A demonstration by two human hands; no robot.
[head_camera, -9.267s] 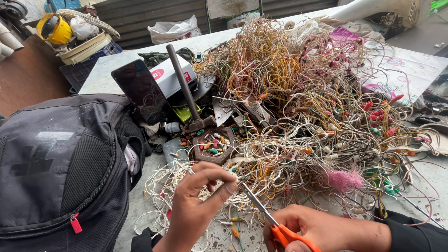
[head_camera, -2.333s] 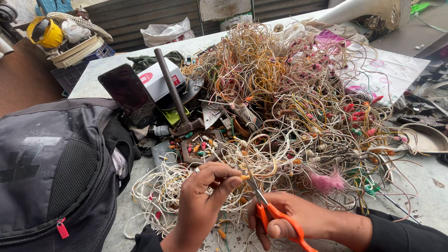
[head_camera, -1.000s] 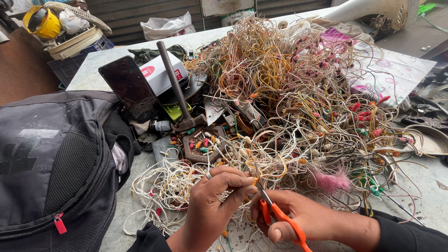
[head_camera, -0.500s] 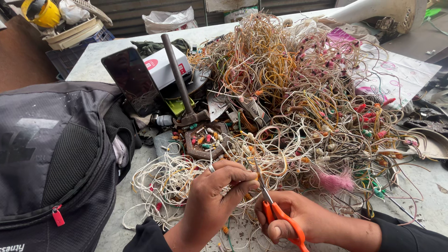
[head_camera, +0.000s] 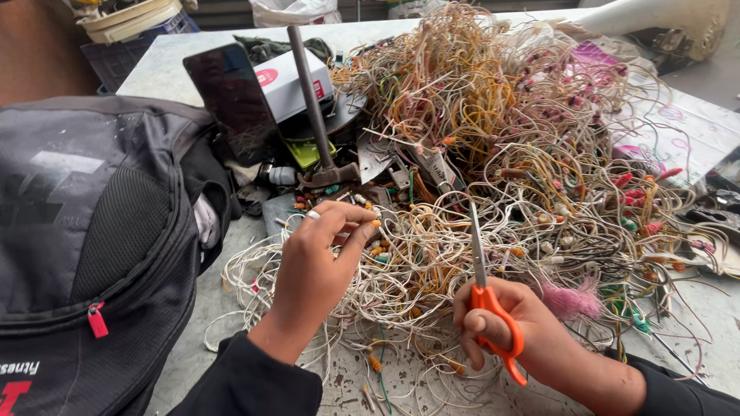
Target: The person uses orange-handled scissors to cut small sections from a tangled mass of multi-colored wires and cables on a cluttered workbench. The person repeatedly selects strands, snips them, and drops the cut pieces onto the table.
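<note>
At nine o'clock one black backpack (head_camera: 85, 254) with a red zip pull covers the left of the grey worktop (head_camera: 166, 65). Toward eleven o'clock one dark phone (head_camera: 231, 100) leans against one white box (head_camera: 289, 81), and one hammer (head_camera: 316, 115) stands beside them, head down among small scraps. The left hand (head_camera: 316, 266) sits at six o'clock, its grip pinched together on a thin pale wire (head_camera: 370, 227) at the near edge of the wire tangle (head_camera: 501, 162), thumb and forefinger closed on it. The right hand (head_camera: 512, 331), at five o'clock, has its grip clamped around the orange handles of one pair of scissors (head_camera: 486, 277), blades pointing toward twelve and lying close together over the strands; whether they bite a wire I cannot tell. To do this well, I judge the pinched wire should be drawn taut and clear of its neighbours, so the blades meet only that strand, close to the bead or connector, with the fingertips kept back from the edge. The tangle itself spreads from the centre to three o'clock, one heap of far too many wires to count, dotted with red and orange ends. One pink fluffy tuft (head_camera: 570, 300) lies just right of the scissors hand.
</note>
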